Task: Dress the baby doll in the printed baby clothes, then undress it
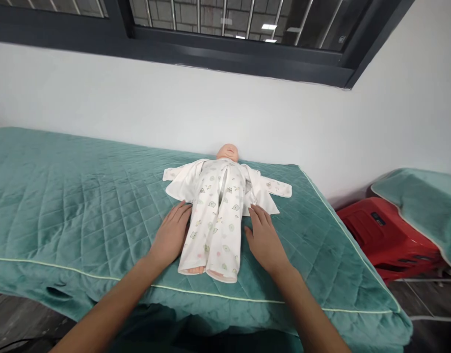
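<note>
A baby doll (228,151) lies on its back on a green quilted cover, its head toward the wall. White patterned trousers (218,215) cover its legs and reach up over its trunk; the feet barely show at the cuffs. Beneath them a white baby jacket (262,193) is spread out, both sleeves stretched sideways. My left hand (172,230) rests beside the left trouser leg, fingers extended near the jacket's lower edge. On the other side my right hand (265,238) lies with fingers stretched out, its fingertips at the jacket's hem. Neither hand grips anything visible.
The green quilted cover (81,206) drapes over the bed's front edge. A white wall (137,103) and a dark-framed window (225,51) stand behind. To the right is a red plastic stool (387,235), partly under another green cloth (424,201).
</note>
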Demonstrator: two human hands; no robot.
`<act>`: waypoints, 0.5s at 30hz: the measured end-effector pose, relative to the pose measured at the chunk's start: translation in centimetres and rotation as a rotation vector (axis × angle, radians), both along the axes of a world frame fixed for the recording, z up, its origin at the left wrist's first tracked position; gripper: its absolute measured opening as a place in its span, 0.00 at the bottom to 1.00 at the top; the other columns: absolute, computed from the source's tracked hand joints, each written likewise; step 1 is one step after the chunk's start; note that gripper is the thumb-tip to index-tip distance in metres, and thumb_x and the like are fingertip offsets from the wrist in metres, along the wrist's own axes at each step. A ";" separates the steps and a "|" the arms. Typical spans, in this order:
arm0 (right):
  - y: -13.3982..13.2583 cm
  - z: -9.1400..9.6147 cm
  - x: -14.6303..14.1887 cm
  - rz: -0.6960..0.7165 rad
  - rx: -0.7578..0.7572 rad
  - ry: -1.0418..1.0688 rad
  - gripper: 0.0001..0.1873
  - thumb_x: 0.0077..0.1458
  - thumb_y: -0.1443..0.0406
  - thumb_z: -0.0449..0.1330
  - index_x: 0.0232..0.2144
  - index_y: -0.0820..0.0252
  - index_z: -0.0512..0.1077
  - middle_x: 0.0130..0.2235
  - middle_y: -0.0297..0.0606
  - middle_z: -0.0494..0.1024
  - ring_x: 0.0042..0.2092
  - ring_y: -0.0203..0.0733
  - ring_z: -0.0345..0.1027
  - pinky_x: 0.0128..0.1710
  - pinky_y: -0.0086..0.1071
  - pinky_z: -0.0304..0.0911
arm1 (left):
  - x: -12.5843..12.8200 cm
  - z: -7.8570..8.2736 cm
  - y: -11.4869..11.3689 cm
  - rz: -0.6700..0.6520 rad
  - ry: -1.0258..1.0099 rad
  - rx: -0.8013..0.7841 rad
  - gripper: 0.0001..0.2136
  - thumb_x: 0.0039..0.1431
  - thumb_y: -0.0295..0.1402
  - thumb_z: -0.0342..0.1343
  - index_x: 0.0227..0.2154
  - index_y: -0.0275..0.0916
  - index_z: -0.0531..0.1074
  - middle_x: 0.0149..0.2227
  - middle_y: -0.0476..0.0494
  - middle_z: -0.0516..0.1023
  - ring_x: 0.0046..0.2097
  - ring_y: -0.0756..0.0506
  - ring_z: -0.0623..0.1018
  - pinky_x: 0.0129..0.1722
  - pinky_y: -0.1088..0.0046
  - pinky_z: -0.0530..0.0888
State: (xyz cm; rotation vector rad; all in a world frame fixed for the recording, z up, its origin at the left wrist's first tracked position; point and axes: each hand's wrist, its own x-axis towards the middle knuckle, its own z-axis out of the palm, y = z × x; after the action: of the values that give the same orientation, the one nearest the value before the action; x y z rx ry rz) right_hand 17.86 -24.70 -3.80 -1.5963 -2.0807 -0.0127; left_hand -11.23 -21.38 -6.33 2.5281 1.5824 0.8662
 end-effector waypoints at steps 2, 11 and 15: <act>2.3 0.1 -0.3 0.022 -0.031 -0.077 0.27 0.60 0.73 0.52 0.61 0.71 0.65 0.64 0.57 0.65 0.69 0.56 0.52 0.69 0.54 0.53 | 0.7 0.3 1.7 -0.041 0.054 -0.017 0.22 0.68 0.31 0.44 0.62 0.36 0.65 0.65 0.33 0.68 0.71 0.36 0.59 0.68 0.47 0.62; 4.7 -1.7 -0.5 0.153 -0.015 -0.056 0.27 0.61 0.74 0.53 0.62 0.66 0.67 0.63 0.51 0.69 0.66 0.51 0.58 0.69 0.50 0.53 | 1.1 1.8 6.6 -0.385 0.121 -0.121 0.19 0.64 0.35 0.51 0.57 0.43 0.73 0.62 0.39 0.73 0.67 0.39 0.67 0.71 0.53 0.57; 4.6 -1.8 -0.2 0.199 -0.014 -0.023 0.27 0.60 0.73 0.54 0.61 0.63 0.68 0.62 0.49 0.70 0.64 0.51 0.60 0.66 0.50 0.56 | 1.8 2.6 7.6 -0.459 0.046 -0.150 0.18 0.63 0.39 0.54 0.55 0.45 0.73 0.62 0.42 0.74 0.64 0.38 0.70 0.69 0.53 0.61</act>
State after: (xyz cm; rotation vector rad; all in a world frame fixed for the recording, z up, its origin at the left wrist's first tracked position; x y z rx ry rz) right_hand 17.70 -20.05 -5.60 -1.3963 -2.2527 0.0524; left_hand -9.40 -13.75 -3.76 2.6469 0.9604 0.6110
